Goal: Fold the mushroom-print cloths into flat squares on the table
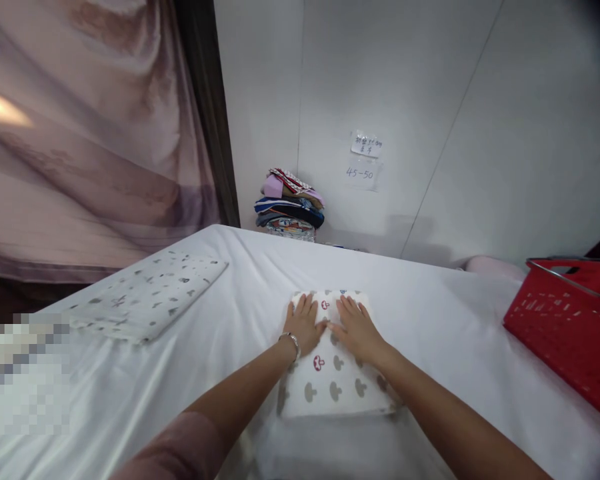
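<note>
A folded white cloth (pixel 336 393) printed with grey and red mushroom shapes lies on the white-covered table in front of me. Flat on its upper left part rests my left hand (pixel 307 327), fingers stretched out, with a bracelet at the wrist. My right hand (pixel 359 330) presses on the upper right part, fingers spread. The two thumbs nearly meet over the middle of the cloth. Neither hand grips anything. Off to the left lies another folded white cloth (pixel 153 293) with small grey prints, apart from my hands.
A red plastic basket (pixel 570 320) with a metal handle stands at the right. Beyond the far table edge rises a stack of folded fabrics (pixel 290 207) against the wall. Handwritten paper notes (pixel 365 160) are on the wall. A pinkish curtain (pixel 90 147) hangs at the left.
</note>
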A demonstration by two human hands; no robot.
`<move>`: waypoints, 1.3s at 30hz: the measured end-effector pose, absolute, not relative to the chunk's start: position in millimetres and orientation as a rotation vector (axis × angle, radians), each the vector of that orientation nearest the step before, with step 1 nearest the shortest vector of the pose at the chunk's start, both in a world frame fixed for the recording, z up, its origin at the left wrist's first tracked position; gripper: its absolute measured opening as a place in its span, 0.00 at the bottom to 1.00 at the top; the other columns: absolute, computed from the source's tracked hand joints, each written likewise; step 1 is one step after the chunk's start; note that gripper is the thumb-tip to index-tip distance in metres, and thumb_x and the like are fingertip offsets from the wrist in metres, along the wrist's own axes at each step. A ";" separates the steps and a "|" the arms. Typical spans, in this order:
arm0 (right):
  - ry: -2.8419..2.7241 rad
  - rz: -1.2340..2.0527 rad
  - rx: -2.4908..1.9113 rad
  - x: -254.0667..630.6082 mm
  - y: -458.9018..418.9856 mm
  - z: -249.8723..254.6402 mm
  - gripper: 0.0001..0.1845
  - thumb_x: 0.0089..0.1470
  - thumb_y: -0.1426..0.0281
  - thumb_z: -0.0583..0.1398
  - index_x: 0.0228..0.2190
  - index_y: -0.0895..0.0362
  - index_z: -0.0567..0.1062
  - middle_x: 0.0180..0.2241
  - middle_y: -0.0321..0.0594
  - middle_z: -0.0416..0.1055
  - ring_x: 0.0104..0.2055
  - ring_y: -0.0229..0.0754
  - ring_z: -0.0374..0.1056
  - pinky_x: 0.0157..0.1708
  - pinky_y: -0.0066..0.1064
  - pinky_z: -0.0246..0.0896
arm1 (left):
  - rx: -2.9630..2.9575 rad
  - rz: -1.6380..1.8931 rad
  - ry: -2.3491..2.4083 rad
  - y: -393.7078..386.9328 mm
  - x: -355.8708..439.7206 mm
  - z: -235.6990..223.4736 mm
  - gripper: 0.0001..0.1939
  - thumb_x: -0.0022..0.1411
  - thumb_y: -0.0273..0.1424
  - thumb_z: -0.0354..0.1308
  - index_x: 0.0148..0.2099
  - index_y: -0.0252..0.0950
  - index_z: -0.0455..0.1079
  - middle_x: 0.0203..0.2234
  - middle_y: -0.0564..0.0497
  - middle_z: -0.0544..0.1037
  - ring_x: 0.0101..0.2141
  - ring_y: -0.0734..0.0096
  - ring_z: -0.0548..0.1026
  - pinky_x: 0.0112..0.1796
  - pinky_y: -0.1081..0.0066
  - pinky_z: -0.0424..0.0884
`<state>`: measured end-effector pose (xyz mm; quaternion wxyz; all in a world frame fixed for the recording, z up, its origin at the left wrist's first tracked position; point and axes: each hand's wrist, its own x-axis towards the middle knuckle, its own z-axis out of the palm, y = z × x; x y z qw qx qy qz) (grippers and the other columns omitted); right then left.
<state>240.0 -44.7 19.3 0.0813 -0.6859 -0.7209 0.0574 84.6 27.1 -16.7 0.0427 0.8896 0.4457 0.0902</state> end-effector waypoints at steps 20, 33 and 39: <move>-1.999 0.150 -2.208 263.6 -6.0 -14.0 0.39 0.55 0.48 0.37 0.59 0.62 0.49 0.62 0.44 0.39 0.63 0.43 0.31 0.58 0.38 0.23 | 2.610 0.214 1.441 56.4 94.9 -8.5 0.36 0.60 0.50 0.31 0.63 0.34 0.45 0.62 0.47 0.44 0.61 0.59 0.38 0.56 0.52 0.37; -1.874 0.258 -2.312 281.6 -14.7 -13.0 0.41 0.53 0.47 0.40 0.59 0.61 0.44 0.62 0.45 0.34 0.63 0.45 0.28 0.57 0.43 0.29 | 2.606 0.240 1.444 55.9 92.0 -20.3 0.37 0.59 0.51 0.30 0.63 0.34 0.43 0.62 0.47 0.43 0.61 0.60 0.38 0.56 0.50 0.38; -1.868 0.322 -2.271 283.7 -13.1 -11.7 0.40 0.54 0.48 0.41 0.59 0.62 0.44 0.63 0.44 0.34 0.63 0.45 0.28 0.57 0.40 0.32 | 2.540 0.279 1.428 54.7 91.3 -14.0 0.34 0.60 0.50 0.34 0.62 0.36 0.45 0.62 0.48 0.43 0.61 0.61 0.39 0.56 0.52 0.41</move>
